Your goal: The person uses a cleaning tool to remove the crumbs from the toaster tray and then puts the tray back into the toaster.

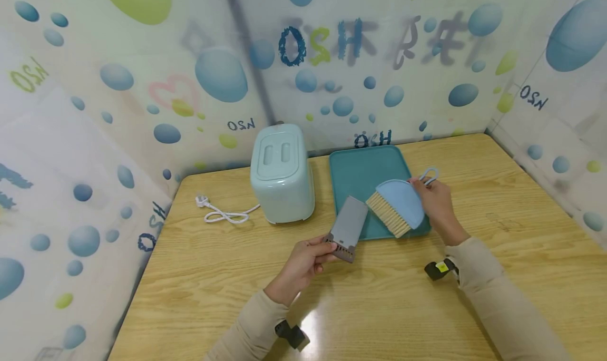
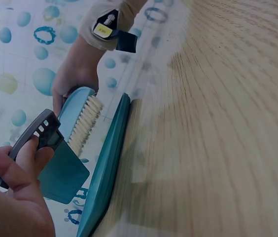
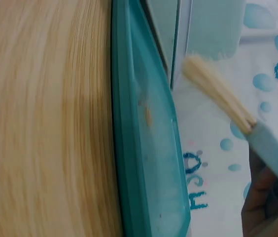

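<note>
My left hand point(image 1: 303, 263) pinches the slotted dark end of a flat grey crumb tray point(image 1: 350, 221). The crumb tray slants up over the near left edge of a teal tray point(image 1: 370, 166). In my right hand point(image 1: 438, 205) is a light-blue hand brush point(image 1: 403, 200) with pale bristles and a hanging loop. Its bristles point toward the crumb tray, apart from it. From the left wrist, the brush point(image 2: 72, 113) appears just beyond the crumb tray point(image 2: 65, 173). A brownish crumb point(image 3: 148, 117) lies on the teal tray point(image 3: 129, 148) in the right wrist view.
A pale mint toaster point(image 1: 282, 176) stands to the left of the teal tray, near the wall. Its white cord and plug point(image 1: 225, 213) lie on the wooden table point(image 1: 204, 292). Patterned sheets point(image 1: 341, 87) with bubbles and letters enclose the back and sides.
</note>
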The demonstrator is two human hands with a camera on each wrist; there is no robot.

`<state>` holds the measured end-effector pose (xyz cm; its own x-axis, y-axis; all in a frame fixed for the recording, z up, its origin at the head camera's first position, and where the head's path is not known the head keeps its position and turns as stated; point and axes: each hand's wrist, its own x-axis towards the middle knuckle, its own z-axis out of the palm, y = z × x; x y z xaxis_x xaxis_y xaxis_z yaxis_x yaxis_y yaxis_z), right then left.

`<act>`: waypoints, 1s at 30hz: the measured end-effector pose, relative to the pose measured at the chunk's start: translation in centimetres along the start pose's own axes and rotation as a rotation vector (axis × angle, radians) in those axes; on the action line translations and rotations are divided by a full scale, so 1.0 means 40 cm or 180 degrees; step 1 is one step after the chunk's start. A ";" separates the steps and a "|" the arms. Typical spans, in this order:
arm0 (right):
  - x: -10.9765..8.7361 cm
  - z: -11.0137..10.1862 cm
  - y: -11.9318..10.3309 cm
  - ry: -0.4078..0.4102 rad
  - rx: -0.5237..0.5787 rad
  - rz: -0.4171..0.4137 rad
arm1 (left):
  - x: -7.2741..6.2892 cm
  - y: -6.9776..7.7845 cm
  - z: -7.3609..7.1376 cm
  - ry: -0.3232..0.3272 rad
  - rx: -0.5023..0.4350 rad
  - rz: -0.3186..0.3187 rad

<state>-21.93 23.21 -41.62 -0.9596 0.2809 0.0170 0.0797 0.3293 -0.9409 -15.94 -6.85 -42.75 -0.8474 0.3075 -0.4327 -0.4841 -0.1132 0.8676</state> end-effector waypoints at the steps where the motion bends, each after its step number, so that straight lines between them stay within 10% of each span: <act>1: -0.004 0.002 -0.002 -0.0061 0.0101 0.0055 | 0.000 0.000 0.000 0.0008 -0.0010 -0.0012; 18: -0.071 0.075 -0.027 -0.1293 0.1236 0.0580 | 0.001 -0.002 0.007 -0.0093 -0.0026 0.0040; 30: -0.088 0.092 -0.031 -0.1538 0.1104 0.0626 | -0.001 -0.005 0.009 -0.0073 -0.0009 0.0048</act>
<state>-19.66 18.49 -41.77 -0.9560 -0.1595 -0.2463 0.2528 -0.0217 -0.9673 -15.73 -6.51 -42.80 -0.8495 0.3272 -0.4139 -0.4720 -0.1206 0.8733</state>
